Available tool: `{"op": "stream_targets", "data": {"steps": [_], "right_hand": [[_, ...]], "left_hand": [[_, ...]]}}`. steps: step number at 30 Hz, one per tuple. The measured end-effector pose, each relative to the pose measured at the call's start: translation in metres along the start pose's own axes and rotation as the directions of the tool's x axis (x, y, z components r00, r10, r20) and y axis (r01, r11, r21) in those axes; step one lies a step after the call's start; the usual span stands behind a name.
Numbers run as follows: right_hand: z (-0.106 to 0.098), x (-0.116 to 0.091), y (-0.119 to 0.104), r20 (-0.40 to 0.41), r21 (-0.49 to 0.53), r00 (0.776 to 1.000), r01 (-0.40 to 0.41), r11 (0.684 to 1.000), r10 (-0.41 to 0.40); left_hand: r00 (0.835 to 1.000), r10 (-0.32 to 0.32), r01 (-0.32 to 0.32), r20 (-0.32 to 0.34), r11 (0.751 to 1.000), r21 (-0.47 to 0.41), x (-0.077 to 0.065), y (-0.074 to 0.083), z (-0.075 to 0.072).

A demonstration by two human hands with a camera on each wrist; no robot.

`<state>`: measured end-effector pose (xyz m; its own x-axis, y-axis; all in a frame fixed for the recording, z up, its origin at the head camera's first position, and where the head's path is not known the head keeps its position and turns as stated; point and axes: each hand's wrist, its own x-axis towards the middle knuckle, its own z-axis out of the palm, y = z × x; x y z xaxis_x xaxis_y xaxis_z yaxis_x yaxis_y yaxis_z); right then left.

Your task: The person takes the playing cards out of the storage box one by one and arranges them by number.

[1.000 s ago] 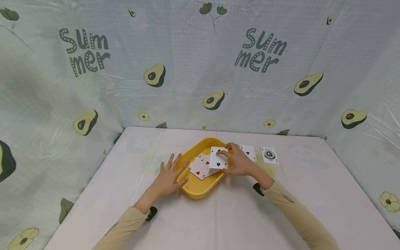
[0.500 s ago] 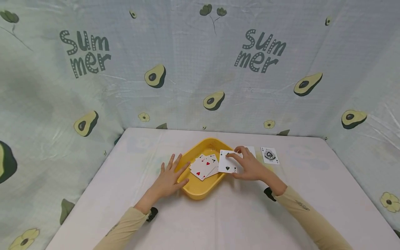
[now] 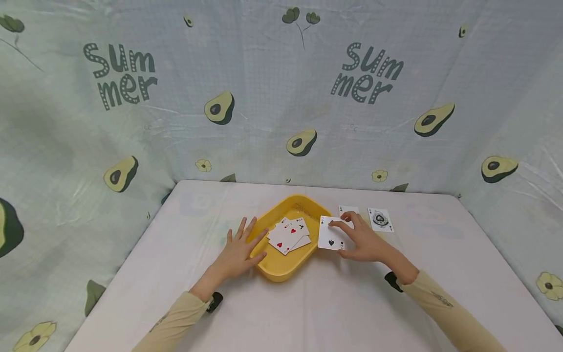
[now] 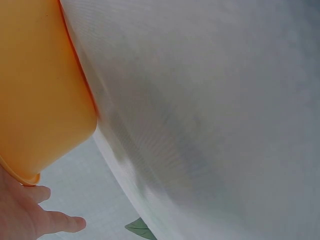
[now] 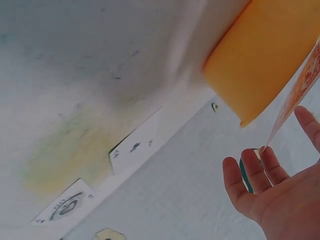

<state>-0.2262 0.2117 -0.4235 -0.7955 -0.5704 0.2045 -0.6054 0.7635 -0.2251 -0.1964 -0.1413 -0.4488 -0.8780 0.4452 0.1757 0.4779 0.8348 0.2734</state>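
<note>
My right hand (image 3: 362,240) pinches a two of spades playing card (image 3: 331,234) by its edges, face up, just off the right rim of a yellow tray (image 3: 278,275). In the right wrist view the card (image 5: 298,91) shows edge-on with its reddish back. Fingers spread, my left hand (image 3: 235,253) rests on the tray's left rim; the left wrist view has it (image 4: 22,212) touching the tray's edge. Inside the tray lie several overlapping cards (image 3: 288,235), a two of hearts on top.
An ace of spades (image 3: 380,220) lies face up on the white-covered table (image 3: 281,318), right of the tray. Beside it another ace, an ace of clubs (image 5: 135,146), is partly hidden by my right hand in the head view. A patterned cloth (image 3: 259,63) hangs behind.
My right hand has moved right and slightly nearer, carrying the two of spades from over the tray to beyond its right rim. The left hand stays in place.
</note>
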Motion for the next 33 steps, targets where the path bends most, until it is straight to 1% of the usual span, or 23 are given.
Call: {"op": "stream_targets", "data": {"steps": [4,8,14,22,28,33], "right_hand": [[0.000,-0.008,0.003,0.009,0.026,1.000,-0.010,1.000,0.009],[-0.001,-0.015,0.008,-0.005,0.046,1.000,-0.006,0.999,0.006],[0.000,-0.024,0.016,-0.028,0.035,1.000,0.010,0.999,-0.009],[0.004,-0.038,0.021,-0.008,0.026,1.000,-0.019,0.999,0.019],[0.005,-0.045,0.026,-0.022,0.034,1.000,-0.001,0.999,0.001],[0.008,-0.048,0.036,-0.032,-0.006,0.999,0.025,1.000,-0.025]], "left_hand": [[1.000,0.003,-0.003,-0.002,1.000,0.004,0.000,0.000,0.000],[1.000,0.001,-0.001,0.006,1.000,0.007,0.000,0.000,-0.001],[1.000,0.000,0.000,-0.006,1.000,0.008,-0.001,-0.001,-0.001],[1.000,0.009,-0.009,-0.009,1.000,-0.005,-0.002,-0.001,0.001],[1.000,0.009,-0.009,-0.014,1.000,0.004,-0.002,0.000,0.001],[1.000,0.008,-0.008,-0.013,1.000,-0.008,-0.001,0.000,0.000]]}}
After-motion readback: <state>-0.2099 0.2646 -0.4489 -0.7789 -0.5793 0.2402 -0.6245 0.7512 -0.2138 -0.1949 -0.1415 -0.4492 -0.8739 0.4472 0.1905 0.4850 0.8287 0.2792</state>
